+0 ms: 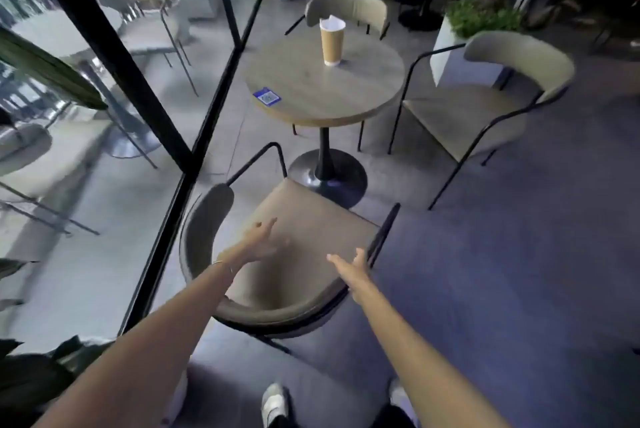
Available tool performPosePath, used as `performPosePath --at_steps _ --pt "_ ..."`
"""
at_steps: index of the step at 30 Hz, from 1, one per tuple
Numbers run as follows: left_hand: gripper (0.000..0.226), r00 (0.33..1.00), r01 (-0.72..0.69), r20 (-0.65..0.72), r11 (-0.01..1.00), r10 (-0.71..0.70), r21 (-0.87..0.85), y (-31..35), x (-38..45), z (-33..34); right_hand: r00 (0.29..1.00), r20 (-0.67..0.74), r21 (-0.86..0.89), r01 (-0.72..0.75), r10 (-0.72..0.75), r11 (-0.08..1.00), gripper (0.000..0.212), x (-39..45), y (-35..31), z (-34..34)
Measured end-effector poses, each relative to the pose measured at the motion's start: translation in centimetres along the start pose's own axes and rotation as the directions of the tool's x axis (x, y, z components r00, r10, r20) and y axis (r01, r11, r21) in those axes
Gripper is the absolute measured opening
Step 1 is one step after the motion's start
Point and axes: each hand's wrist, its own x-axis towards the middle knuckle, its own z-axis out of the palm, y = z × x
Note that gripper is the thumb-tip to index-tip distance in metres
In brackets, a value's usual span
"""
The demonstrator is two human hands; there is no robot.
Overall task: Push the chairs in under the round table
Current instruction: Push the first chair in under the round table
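Near the round worktop point(325, 81), short of its pedestal, the closest chair point(294, 240) stands pulled out, left grip point(258, 240) and right grip point(349, 266) both spread wide, empty, above its seat.

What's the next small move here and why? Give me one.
Probably lower both hands onto the near chair's backrest and grip it. The left hand and right hand hover open above its seat, holding nothing, and the chair stands pulled out from the round table.
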Motion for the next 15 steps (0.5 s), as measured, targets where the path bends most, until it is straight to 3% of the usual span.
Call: performPosePath --at_steps 2,5,8,9,11,15 --pt "0.078 0.996 0.082 -0.043 0.992 -0.079 0.091 -3.9 0.7 0.7 0.984 -0.162 0.081 -0.058 0.071 0.995 0.093 0.4 1.6 3.9" --pt "0.080 0.954 0.256 -0.189 0.961 -0.234 0.102 -9.6 0.9 2.1 0.937 -0.289 0.144 -0.163 0.199 0.976 0.096 0.0 3.8 8.8" --pt "0.087 0.821 0.407 -0.372 0.901 -0.432 -0.148 -13.2 2.3 2.2 0.865 -0.467 0.104 -0.154 0.185 0.983 0.091 0.8 4.6 11.1" --pt "0.089 0.787 0.427 -0.360 0.864 -0.501 -0.268 -14.0 2.9 2.2 0.843 -0.510 0.089 -0.150 0.174 0.985 0.091 1.3 4.8 11.6" --pt "0.087 0.784 0.377 -0.311 0.810 -0.537 -0.449 -15.0 3.7 2.5 0.799 -0.576 0.076 -0.160 0.174 0.984 0.088 2.0 5.1 12.3" --pt "0.087 0.704 0.393 -0.376 0.771 -0.603 -0.501 -15.2 4.9 2.8 0.721 -0.664 0.060 -0.212 0.198 0.975 0.083 2.7 4.9 13.2"
